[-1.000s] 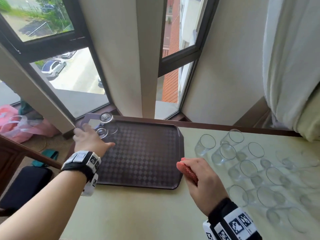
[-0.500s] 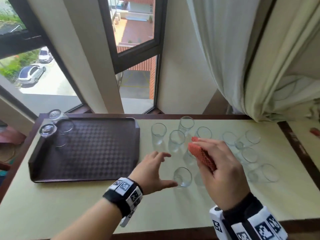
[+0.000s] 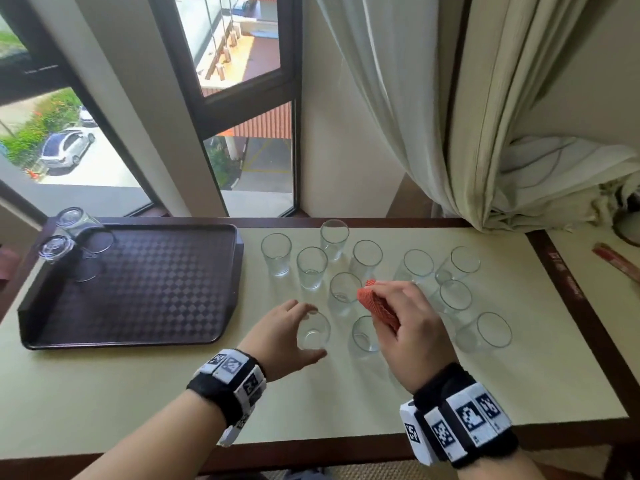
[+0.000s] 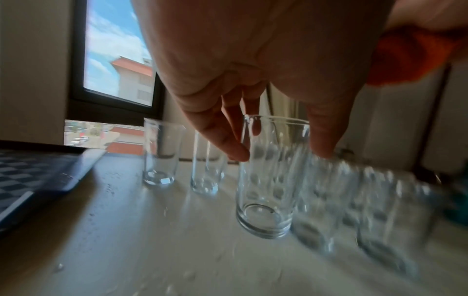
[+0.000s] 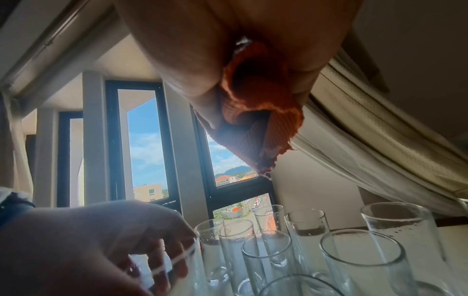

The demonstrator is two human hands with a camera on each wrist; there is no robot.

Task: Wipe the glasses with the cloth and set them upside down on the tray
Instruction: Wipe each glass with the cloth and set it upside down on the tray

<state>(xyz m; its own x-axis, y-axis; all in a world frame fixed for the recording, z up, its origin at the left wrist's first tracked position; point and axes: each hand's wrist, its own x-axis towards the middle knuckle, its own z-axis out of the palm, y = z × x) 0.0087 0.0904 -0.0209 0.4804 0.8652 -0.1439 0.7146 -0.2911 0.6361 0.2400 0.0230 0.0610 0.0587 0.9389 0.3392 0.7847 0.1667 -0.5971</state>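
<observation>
No readable writing; left hand (image 3: pixel 284 336) seems curled round the nearest glass (image 3: pixel 313 332), right hand (image 3: pixel 407 318) clutches the orange cloth (image 3: pixel 375 303).

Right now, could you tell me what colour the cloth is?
Orange-red, with a waffle-like weave; the cloth shows best in the right wrist view.

Hidden under the left hand (image 3: pixel 277 336) in the head view: the left side of the nearest glass (image 3: pixel 313 332). Contact between fingers and that glass (image 4: pixel 268 176) impossible to judge in the left wrist view. Smeared by motion at right of that frame: the other glasses (image 4: pixel 375 200), uncountable. Mostly buried in the right hand (image 3: pixel 408 327): the orange cloth (image 3: pixel 375 303). Cut by the lower edge of the right wrist view: a glass rim (image 5: pixel 298 284). Blurred at lower left there: the left hand's fingers (image 5: pixel 162 260).
</observation>
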